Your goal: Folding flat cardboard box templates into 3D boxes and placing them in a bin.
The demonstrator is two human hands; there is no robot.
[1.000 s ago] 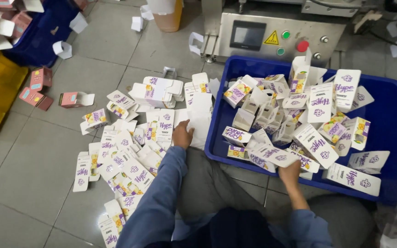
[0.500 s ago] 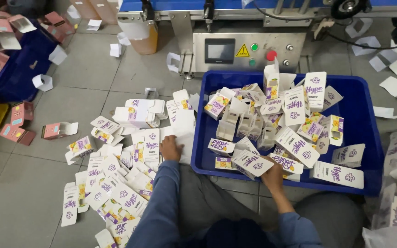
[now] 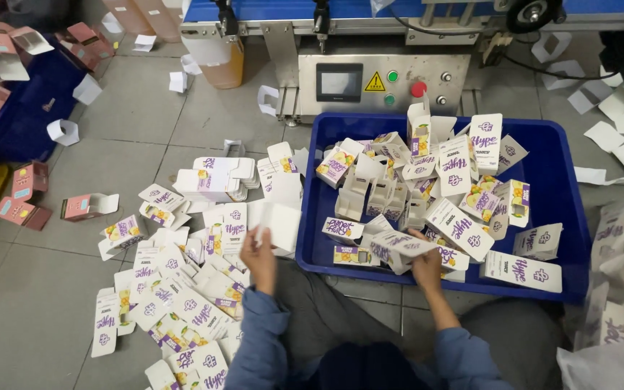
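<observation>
My left hand (image 3: 259,254) holds a flat white carton blank (image 3: 277,225) just above the floor, beside the blue crate's left wall. My right hand (image 3: 425,268) rests at the crate's near edge, gripping a folded white-and-purple carton (image 3: 403,244). The blue plastic crate (image 3: 572,217) holds several assembled small cartons (image 3: 456,188), white with purple lettering and fruit pictures. A spread of flattened cartons (image 3: 182,289) of the same kind lies on the grey tiled floor to the left of my knees.
A labelling machine (image 3: 380,76) with a small screen, coloured buttons and a warning triangle stands behind the crate. Pink cartons (image 3: 84,206) and a dark blue bin (image 3: 23,123) lie at left, a yellow bin at the left edge. White blanks (image 3: 615,137) are scattered right.
The view has tilted and shifted, showing more of the machine. My left hand has lifted a white blank off the floor pile. My right hand stays at the crate's near edge.
</observation>
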